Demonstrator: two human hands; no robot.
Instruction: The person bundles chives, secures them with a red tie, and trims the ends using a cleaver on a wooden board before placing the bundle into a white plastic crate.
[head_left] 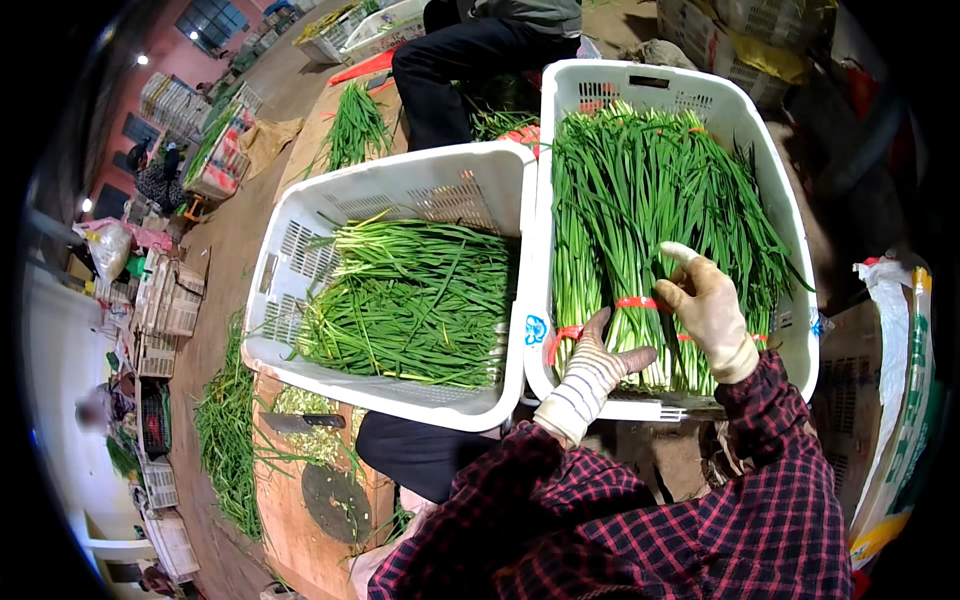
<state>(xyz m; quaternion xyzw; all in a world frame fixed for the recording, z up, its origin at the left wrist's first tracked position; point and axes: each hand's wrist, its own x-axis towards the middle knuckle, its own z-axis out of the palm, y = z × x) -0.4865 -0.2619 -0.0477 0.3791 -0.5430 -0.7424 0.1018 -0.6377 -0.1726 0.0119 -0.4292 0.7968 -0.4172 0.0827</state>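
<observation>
In the right-hand white crate [800, 240] lie bunches of green chives [690, 170], their pale stem ends toward me and bound with red bands. My left hand [590, 375], in a striped off-white glove, is at the base of one banded bunch [630, 335]. Its thumb lies across the stems and a finger reaches down the bunch's left side, in a loose grip. My right hand [710, 310], gloved too, is at the same bunch's right side, its thumb beside the red band [637, 303] and its index finger stretched toward the leaves. Its other fingers are partly hidden.
A second white crate [400, 407] with chives stands against the first on the left. Below it, a knife [300, 423] and a dark round disc [337, 503] lie on a wooden board [285, 555]. Loose chives [228, 440] are heaped beside the board. A person [480, 70] sits beyond.
</observation>
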